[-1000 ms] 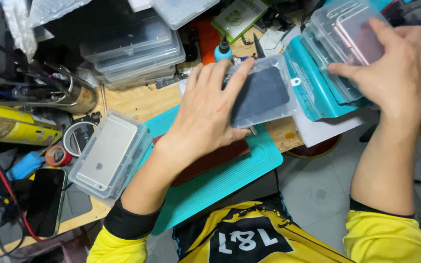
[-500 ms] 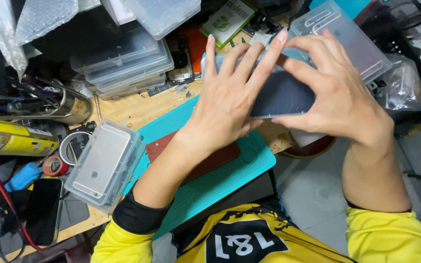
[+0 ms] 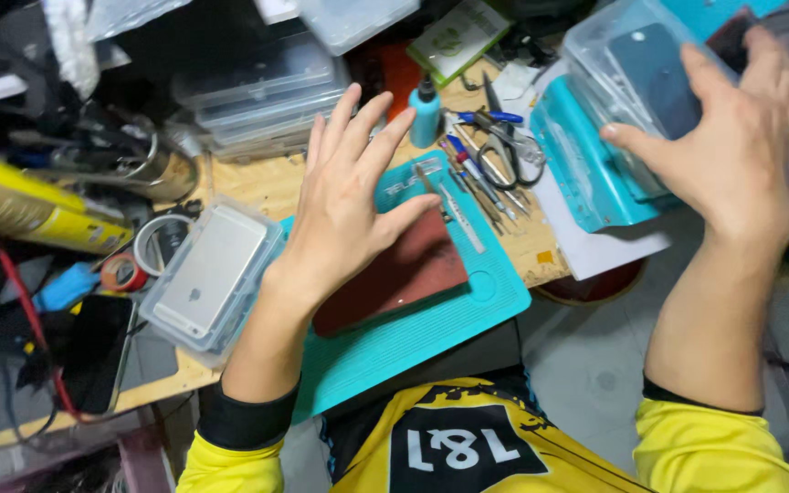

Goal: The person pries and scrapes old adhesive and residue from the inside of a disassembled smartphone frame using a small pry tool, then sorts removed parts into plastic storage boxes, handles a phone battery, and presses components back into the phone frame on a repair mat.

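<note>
My right hand (image 3: pixel 732 146) grips a clear plastic case with a dark phone (image 3: pixel 650 73) inside, held over a stack of teal cases (image 3: pixel 586 173) at the right end of the bench. My left hand (image 3: pixel 344 201) hovers open, fingers spread, above the teal work mat (image 3: pixel 431 319) and its dark red pad (image 3: pixel 413 274), holding nothing. A second clear case with a silver phone (image 3: pixel 207 274) lies to the left of that hand.
Scissors, tweezers and small tools (image 3: pixel 481 164) lie beside a blue bottle (image 3: pixel 425 114). Stacked clear cases (image 3: pixel 267 91) stand at the back. A yellow can (image 3: pixel 29 205), tape rolls (image 3: pixel 152 246) and a black phone (image 3: pixel 98 351) crowd the left.
My right hand has carried the dark phone's case from the middle out to the right over the teal cases. My left hand has let go of it and now hangs open.
</note>
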`<state>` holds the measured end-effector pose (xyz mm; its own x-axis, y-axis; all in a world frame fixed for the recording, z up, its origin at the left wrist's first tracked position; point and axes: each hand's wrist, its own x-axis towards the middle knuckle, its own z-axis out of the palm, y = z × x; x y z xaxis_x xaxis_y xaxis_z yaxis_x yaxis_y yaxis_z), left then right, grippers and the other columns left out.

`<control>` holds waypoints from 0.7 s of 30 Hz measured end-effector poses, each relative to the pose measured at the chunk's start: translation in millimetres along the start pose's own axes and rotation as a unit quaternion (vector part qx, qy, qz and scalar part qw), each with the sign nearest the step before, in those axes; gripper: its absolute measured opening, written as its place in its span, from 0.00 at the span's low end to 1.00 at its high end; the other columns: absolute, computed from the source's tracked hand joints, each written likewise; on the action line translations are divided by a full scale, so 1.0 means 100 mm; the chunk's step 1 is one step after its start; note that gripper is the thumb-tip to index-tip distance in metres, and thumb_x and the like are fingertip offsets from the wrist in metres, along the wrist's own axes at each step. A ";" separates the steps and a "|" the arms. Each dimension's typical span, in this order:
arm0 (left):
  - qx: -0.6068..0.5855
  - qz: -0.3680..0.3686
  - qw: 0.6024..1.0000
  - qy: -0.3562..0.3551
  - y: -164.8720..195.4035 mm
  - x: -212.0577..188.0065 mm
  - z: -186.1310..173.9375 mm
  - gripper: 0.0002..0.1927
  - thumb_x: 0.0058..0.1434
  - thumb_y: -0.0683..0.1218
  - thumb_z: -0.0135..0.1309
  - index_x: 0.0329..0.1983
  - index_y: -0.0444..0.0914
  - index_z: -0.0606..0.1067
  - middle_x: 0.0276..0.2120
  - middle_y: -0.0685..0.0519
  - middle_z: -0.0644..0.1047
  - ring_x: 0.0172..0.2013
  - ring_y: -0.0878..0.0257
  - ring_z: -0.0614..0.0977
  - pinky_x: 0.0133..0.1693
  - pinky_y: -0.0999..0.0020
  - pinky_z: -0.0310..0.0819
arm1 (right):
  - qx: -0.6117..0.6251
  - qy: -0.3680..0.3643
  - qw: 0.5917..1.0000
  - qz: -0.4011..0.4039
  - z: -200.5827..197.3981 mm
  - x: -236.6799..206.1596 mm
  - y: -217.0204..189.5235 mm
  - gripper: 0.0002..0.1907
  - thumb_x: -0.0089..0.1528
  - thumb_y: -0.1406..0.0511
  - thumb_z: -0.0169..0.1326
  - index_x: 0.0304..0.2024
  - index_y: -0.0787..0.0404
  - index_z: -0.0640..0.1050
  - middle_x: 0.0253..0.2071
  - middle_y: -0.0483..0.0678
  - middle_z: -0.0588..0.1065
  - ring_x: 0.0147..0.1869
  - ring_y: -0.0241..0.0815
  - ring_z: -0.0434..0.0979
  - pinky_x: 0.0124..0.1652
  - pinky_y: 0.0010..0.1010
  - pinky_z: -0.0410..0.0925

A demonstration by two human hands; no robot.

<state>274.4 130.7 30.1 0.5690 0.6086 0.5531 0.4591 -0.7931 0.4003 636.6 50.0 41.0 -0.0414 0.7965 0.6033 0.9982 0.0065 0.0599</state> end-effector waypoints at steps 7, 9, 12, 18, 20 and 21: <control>0.043 -0.204 0.976 0.062 -0.43 -1.18 -0.85 0.36 0.56 0.51 0.71 0.65 0.34 0.72 0.62 0.40 0.74 0.66 0.43 0.72 0.66 0.51 0.65 | 0.346 -0.114 0.908 -0.208 0.14 0.49 -1.65 0.29 0.58 0.59 0.69 0.58 0.67 0.77 0.60 0.57 0.75 0.67 0.59 0.73 0.64 0.44 0.67; 0.072 -0.265 0.960 0.061 -0.51 -1.53 -1.06 0.39 0.51 0.50 0.71 0.65 0.33 0.72 0.61 0.40 0.74 0.64 0.43 0.72 0.66 0.51 0.65 | 0.367 -0.130 0.860 -0.330 0.29 0.61 -2.24 0.28 0.58 0.59 0.70 0.56 0.65 0.77 0.59 0.57 0.75 0.64 0.57 0.73 0.62 0.44 0.67; 0.143 -0.284 0.948 0.022 -0.55 -1.97 -1.22 0.50 0.40 0.53 0.76 0.65 0.30 0.67 0.60 0.37 0.70 0.61 0.40 0.69 0.62 0.47 0.61 | 0.346 -0.194 0.833 -0.386 0.51 0.75 -3.02 0.39 0.51 0.60 0.70 0.64 0.61 0.72 0.66 0.59 0.68 0.70 0.61 0.67 0.64 0.47 0.63; 0.177 -0.346 0.921 0.020 -0.60 -2.28 -1.28 0.54 0.40 0.51 0.73 0.70 0.33 0.61 0.61 0.41 0.68 0.63 0.44 0.68 0.62 0.48 0.61 | 0.255 -0.297 0.788 -0.475 0.88 0.89 -4.09 0.63 0.36 0.58 0.76 0.72 0.54 0.61 0.74 0.64 0.51 0.77 0.65 0.47 0.66 0.60 0.48; 0.158 -0.383 0.910 0.002 -0.64 -2.32 -1.32 0.54 0.41 0.52 0.73 0.71 0.35 0.62 0.58 0.43 0.69 0.61 0.45 0.68 0.61 0.50 0.61 | 0.239 -0.313 0.777 -0.491 0.97 0.90 -4.24 0.67 0.34 0.57 0.77 0.74 0.51 0.61 0.74 0.64 0.53 0.78 0.67 0.47 0.67 0.66 0.45; 0.147 -0.401 0.904 -0.008 -0.67 -2.33 -1.33 0.53 0.42 0.52 0.72 0.71 0.37 0.62 0.57 0.43 0.69 0.60 0.45 0.68 0.61 0.50 0.61 | 0.237 -0.330 0.777 -0.482 1.01 0.90 -4.27 0.64 0.35 0.58 0.77 0.73 0.51 0.61 0.69 0.62 0.57 0.76 0.65 0.52 0.68 0.64 0.46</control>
<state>20.5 38.8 -28.5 -0.0189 0.9870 0.1594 0.8881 -0.0566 0.4561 210.9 180.1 -10.3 -0.9036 0.4194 -0.0872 0.4283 0.8888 -0.1631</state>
